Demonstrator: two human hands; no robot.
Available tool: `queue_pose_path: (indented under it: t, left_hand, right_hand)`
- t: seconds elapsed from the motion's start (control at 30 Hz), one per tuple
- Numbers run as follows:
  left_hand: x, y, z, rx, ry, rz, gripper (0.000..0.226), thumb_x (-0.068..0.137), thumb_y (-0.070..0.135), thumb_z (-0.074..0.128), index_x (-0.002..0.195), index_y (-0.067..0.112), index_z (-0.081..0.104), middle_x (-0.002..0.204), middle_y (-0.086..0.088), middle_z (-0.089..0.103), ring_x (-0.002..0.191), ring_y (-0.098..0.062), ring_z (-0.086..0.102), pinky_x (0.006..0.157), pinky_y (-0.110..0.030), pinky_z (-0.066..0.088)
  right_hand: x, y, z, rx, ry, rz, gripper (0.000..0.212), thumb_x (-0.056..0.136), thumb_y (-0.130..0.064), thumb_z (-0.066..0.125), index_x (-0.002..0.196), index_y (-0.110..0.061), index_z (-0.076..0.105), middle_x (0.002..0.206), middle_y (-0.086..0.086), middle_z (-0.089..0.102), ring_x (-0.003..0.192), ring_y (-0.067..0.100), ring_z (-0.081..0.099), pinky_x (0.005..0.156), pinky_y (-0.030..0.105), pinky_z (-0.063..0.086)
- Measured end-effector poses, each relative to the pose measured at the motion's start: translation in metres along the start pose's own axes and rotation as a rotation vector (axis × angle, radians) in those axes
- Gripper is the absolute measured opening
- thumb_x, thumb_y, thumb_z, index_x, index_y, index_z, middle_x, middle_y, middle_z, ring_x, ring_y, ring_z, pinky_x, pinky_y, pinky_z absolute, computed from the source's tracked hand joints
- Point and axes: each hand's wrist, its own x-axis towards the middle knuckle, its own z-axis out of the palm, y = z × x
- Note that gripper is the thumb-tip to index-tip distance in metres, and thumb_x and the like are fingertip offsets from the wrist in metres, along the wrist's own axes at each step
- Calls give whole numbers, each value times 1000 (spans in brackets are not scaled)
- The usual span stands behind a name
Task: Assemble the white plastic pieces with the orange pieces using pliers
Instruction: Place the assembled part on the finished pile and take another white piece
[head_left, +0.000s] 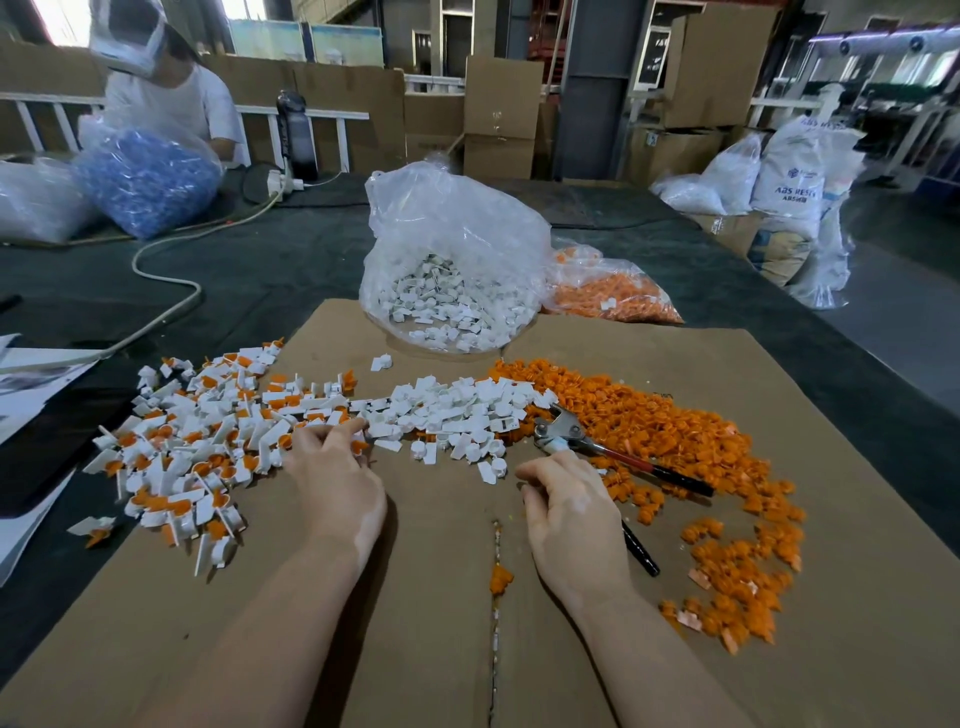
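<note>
a flattened cardboard sheet (415, 597) covers the near part of a dark table. left hand (337, 486), fingers curled, pinches a small piece at the edge of the assembled white-and-orange pieces (192, 452), which are heaped toward the sheet's left edge; what it pinches is too small to name. right hand (571, 512) lies over the near handle of the pliers (576, 441), fingers curled; whether it grips the handle cannot be told. the pliers' head rests where the loose white plastic pieces (452, 410) at the sheet's centre meet the orange pieces (675, 431) spread toward its right edge. at the far edge stand a clear bag of white pieces (452, 260) and, just beside it, a bag of orange pieces (613, 291).
</note>
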Motion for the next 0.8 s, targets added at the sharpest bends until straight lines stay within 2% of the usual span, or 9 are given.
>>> queue_pose_path:
  t: [0.1,0.17,0.23,0.3,0.4,0.47,0.53,0.7,0.8]
  left_hand:
    - [0,1,0,37,11,-18,58,81,-15,45,131,13,52,129,-12,36,124,-28,24,105,-35,26]
    - [-1,2,-1,66,24,0,60,77,-13,47,129,15,53,130,-10,36,125,-28,22,107,-38,22]
    - [-4,2,-1,86,45,83,54,77,-9,50,124,16,57,128,-9,40,123,-27,23,105,-38,21]
    - [-6,3,0,86,34,217,44,80,-6,53,119,14,61,121,-8,45,118,-23,27,100,-31,24]
    - [-8,8,7,103,-84,365,33,89,3,52,120,12,62,116,-4,51,114,-20,37,90,-20,28]
    - [-9,10,13,156,-172,374,34,94,14,49,128,15,56,122,-2,51,117,-20,39,93,-21,30]
    - [-10,11,16,157,-211,363,33,95,20,49,127,16,56,122,-1,51,116,-18,41,91,-20,31]
    - [-14,17,17,60,-235,328,13,88,17,62,101,17,62,98,5,53,83,-4,46,66,-8,31]
    - [-22,24,19,-14,-261,340,9,89,16,61,94,23,60,94,10,52,74,3,44,62,0,33]
  right_hand:
    - [0,1,0,2,-19,29,16,77,6,67,85,-8,71,82,2,64,85,17,60,77,10,33]
    - [0,1,0,1,-24,30,16,77,6,67,85,-7,71,82,2,64,84,18,60,77,11,34]
    - [1,1,1,-2,-30,25,16,78,6,66,86,-7,71,82,3,64,85,20,60,76,17,39]
    - [1,1,1,-5,-39,25,15,79,5,65,86,-7,71,83,4,64,85,20,59,75,19,40]
    - [2,0,2,2,-41,28,15,80,5,64,87,-6,71,84,5,63,86,21,59,75,21,41]
    - [2,0,2,4,-30,18,15,80,6,64,87,-6,71,83,5,64,84,22,60,74,23,43]
    - [1,1,2,-1,-23,8,15,79,6,65,86,-5,71,82,5,64,83,22,60,73,25,45]
    - [2,-1,0,0,17,-19,15,75,8,68,82,-5,71,78,5,65,79,22,62,72,28,49]
    - [4,1,-4,-95,108,-2,17,70,8,73,79,-6,71,75,5,66,73,25,63,67,37,53]
